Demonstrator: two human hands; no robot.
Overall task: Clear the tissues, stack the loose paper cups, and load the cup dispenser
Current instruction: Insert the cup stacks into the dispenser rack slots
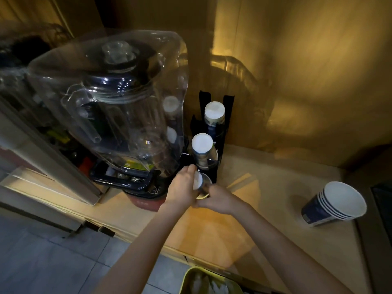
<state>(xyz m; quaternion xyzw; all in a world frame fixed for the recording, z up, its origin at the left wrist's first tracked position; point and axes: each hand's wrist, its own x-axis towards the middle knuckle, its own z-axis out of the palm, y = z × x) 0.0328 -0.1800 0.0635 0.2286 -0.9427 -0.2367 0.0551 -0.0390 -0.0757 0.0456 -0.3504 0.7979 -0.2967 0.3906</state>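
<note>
Two bare hands meet at the foot of the black cup dispenser (214, 149), which stands on the pale wooden counter (275, 240) against the back wall. The left hand (183, 187) is curled around an upturned paper cup (200, 182), its white base showing between thumb and fingers, and the right hand (214, 199) closes on the same cup from the other side, lower down, near its rim. That cup sits at the nearest slot of the dispenser; whether it is already seated in the slot I cannot tell. Behind it, two more columns of upside-down cups rise out of the rack: the middle stack (202, 148) just beyond the hands, and the rear stack (214, 114) between the tall black uprights. Just left of the dispenser stands a blender (118, 115) under a clear domed cover, its dark base on the counter. Well off to the right, near the counter's far edge, a short nested stack of blue-and-white paper cups (333, 205) rests mouth up and leaning. Down at the bottom edge, below the counter, the rim of a yellow-green bin (188, 276) shows with crumpled pale tissues (203, 283) inside.
</note>
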